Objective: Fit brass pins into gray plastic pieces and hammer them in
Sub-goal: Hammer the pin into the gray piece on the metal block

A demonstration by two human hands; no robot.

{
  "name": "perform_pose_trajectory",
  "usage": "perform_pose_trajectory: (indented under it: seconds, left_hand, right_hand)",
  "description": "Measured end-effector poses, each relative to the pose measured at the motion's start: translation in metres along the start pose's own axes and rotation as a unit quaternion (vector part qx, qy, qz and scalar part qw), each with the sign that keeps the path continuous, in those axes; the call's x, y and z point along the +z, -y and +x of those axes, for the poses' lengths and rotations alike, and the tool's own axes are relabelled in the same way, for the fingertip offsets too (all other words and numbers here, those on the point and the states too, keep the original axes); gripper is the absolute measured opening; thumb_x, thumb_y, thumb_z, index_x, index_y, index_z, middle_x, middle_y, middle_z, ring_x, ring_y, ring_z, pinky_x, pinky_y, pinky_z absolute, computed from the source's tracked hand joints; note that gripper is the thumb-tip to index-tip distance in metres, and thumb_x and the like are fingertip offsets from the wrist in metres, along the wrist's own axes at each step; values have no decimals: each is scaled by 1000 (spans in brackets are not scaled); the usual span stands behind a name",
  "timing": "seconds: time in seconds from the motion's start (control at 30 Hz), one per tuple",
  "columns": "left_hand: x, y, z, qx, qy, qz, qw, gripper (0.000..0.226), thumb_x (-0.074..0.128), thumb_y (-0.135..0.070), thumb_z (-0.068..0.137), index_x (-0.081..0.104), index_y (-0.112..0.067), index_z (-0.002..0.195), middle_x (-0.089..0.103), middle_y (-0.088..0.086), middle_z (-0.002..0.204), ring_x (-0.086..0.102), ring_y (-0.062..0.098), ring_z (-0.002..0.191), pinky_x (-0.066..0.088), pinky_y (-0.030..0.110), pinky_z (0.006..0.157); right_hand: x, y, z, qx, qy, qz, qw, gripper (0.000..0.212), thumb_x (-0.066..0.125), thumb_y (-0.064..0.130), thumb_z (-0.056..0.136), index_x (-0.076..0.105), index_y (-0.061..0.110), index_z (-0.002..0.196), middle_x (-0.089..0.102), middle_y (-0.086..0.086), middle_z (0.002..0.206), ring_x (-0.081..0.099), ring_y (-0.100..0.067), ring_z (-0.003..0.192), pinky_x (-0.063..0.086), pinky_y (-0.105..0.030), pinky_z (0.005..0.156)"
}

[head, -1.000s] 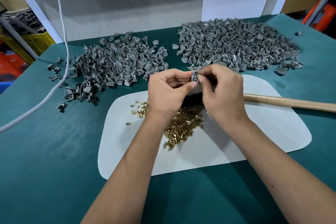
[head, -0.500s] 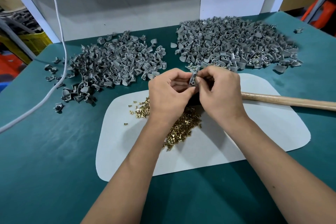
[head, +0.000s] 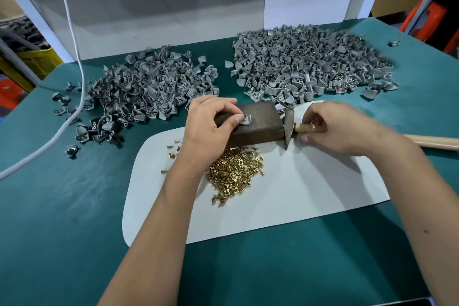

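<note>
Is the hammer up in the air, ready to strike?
No. The hammer lies on the white mat beside the dark block, with the right hand just closing around its handle near the head.

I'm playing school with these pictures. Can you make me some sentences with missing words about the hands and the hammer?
1. The left hand holds a gray piece on a dark ____.
2. The right hand grasps the hammer by its ____ handle.
3. The brass pins lie on a ____ mat.
4. The gray piles number ____.

Missing words: block; wooden; white; two
</note>
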State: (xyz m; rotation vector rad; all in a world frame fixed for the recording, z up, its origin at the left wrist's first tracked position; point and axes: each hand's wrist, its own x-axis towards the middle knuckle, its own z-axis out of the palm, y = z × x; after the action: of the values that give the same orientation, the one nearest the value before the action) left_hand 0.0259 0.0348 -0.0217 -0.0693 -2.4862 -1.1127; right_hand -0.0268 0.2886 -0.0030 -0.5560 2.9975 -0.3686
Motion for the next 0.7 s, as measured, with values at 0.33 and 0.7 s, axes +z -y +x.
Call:
perform_pose_trajectory:
  seconds: [0.33,0.7]
  left_hand:
    - [-5,2,0,-31,19,-53,998,16,83,-12,83,74,-25,87,70,-6,119,53,19,125,35,33,112]
    - [-3,2,1,-38,42,-29,998,18,79,-12,86,72,-28,84,69,-3,122,45,23,133,26,35,116]
  right_hand:
    - [-20,0,4,-9,-119,109,987,11,52,35,104,54,25,99,63,2,86,57,-14,75,46,-38,66]
    - [-21,69,0,-129,-144,55,980,27,39,46,105,52,28,91,61,-1,78,58,-29,70,40,-36,61]
